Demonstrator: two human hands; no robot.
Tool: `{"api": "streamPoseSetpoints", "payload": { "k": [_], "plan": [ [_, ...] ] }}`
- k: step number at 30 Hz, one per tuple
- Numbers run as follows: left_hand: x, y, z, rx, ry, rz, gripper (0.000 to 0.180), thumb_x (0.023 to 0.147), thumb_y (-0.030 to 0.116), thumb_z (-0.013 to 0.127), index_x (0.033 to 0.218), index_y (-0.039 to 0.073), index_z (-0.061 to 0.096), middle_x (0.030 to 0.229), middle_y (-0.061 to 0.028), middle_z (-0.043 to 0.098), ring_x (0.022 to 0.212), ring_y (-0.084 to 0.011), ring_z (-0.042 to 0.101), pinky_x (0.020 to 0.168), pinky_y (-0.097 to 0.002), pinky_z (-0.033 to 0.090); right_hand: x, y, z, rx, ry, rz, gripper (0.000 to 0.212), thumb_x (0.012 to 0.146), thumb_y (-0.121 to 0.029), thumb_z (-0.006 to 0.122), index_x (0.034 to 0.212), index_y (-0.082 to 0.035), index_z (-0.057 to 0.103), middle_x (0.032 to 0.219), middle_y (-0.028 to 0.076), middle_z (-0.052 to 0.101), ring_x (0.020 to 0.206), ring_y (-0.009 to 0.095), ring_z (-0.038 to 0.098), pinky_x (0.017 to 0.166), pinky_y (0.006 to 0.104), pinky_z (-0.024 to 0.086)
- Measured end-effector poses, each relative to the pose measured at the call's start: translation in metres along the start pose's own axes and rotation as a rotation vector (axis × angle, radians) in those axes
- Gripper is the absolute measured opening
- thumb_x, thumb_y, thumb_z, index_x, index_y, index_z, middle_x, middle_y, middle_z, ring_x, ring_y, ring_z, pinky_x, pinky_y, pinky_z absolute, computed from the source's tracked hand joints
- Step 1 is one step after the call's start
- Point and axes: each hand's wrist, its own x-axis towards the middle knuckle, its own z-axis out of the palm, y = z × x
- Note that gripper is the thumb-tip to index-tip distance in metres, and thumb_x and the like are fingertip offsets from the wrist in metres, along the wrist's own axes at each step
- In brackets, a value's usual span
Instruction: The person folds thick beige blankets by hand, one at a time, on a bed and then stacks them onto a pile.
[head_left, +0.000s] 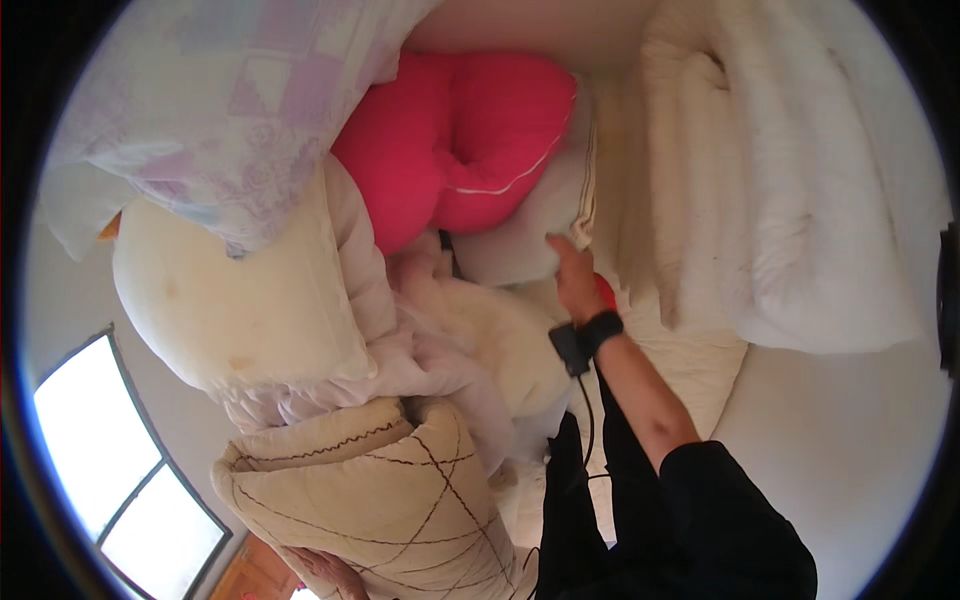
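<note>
My right hand (576,280), with a black device strapped at its wrist, is closed at the near right edge of a white pillow (500,255). Striped trim bunches beside the fingers, which are partly hidden. A bright pink cushion (450,150) with white piping lies over that pillow. At the lower left edge my left hand (328,570) lies with fingers stretched against a folded beige quilt (350,490) with brown stitching; its forearm is out of view.
Thick white rolled bedding (770,190) stands along the right wall. A patterned lilac bundle (240,110) and a cream pillow (240,290) are piled at the left. Pale bedding (490,340) lies in the middle. A small red thing (605,291) shows by my right wrist. A window (130,470) is at left.
</note>
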Motion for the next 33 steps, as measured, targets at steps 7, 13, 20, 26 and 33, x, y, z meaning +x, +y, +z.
{"api": "streamPoseSetpoints", "payload": {
  "k": [7, 13, 20, 26, 33],
  "plan": [
    [0.002, 0.001, 0.014, 0.034, -0.006, 0.018, 0.067, 0.091, 0.046, 0.030, 0.139, 0.004, 0.010, 0.144, -0.0184, 0.012, 0.132, -0.0333, 0.014, 0.105, -0.0424, 0.014, -0.145, -0.045, -0.026, 0.092, 0.042, 0.032, 0.025, 0.076, -0.009, 0.064, 0.098, -0.001, 0.056, 0.091, 0.000, 0.056, 0.085, 0.009, 0.051, 0.074, 0.0260, 0.041],
    [0.004, 0.001, 0.022, -0.007, -0.006, -0.029, 0.065, 0.090, 0.040, 0.033, 0.139, 0.004, 0.009, 0.145, -0.0164, 0.010, 0.133, -0.0316, 0.012, 0.106, -0.0422, 0.012, -0.282, -0.114, -0.061, -0.383, -0.343, 0.265, 0.025, 0.078, -0.016, 0.066, 0.094, 0.001, 0.057, 0.080, 0.002, 0.060, 0.071, 0.006, 0.053, 0.061, 0.0236, 0.044],
    [0.006, 0.011, 0.018, 0.016, -0.017, -0.093, 0.064, 0.089, 0.031, 0.039, 0.139, 0.003, 0.011, 0.145, -0.0164, 0.008, 0.133, -0.0301, 0.010, 0.106, -0.0427, 0.009, -0.324, -0.175, -0.067, -0.401, -0.397, 0.237, 0.021, 0.077, -0.014, 0.067, 0.089, 0.001, 0.058, 0.081, 0.003, 0.062, 0.072, 0.007, 0.056, 0.062, 0.0244, 0.046],
    [0.004, 0.026, 0.006, 0.006, 0.038, -0.053, 0.065, 0.087, 0.028, 0.044, 0.138, 0.004, 0.014, 0.144, -0.0200, 0.010, 0.133, -0.0315, 0.010, 0.107, -0.0428, 0.009, -0.306, -0.150, -0.048, -0.410, -0.395, 0.103, 0.025, 0.077, -0.011, 0.066, 0.098, 0.000, 0.058, 0.088, 0.000, 0.060, 0.081, 0.007, 0.053, 0.072, 0.0235, 0.044],
    [-0.001, 0.027, 0.006, -0.055, 0.103, -0.080, 0.065, 0.086, 0.033, 0.046, 0.138, 0.007, 0.017, 0.143, -0.0199, 0.012, 0.133, -0.0309, 0.012, 0.107, -0.0427, 0.011, -0.372, -0.179, -0.049, -0.225, -0.338, 0.131, 0.025, 0.076, -0.006, 0.064, 0.098, 0.003, 0.057, 0.091, 0.002, 0.059, 0.083, 0.008, 0.053, 0.074, 0.0232, 0.044]
  ]
}}
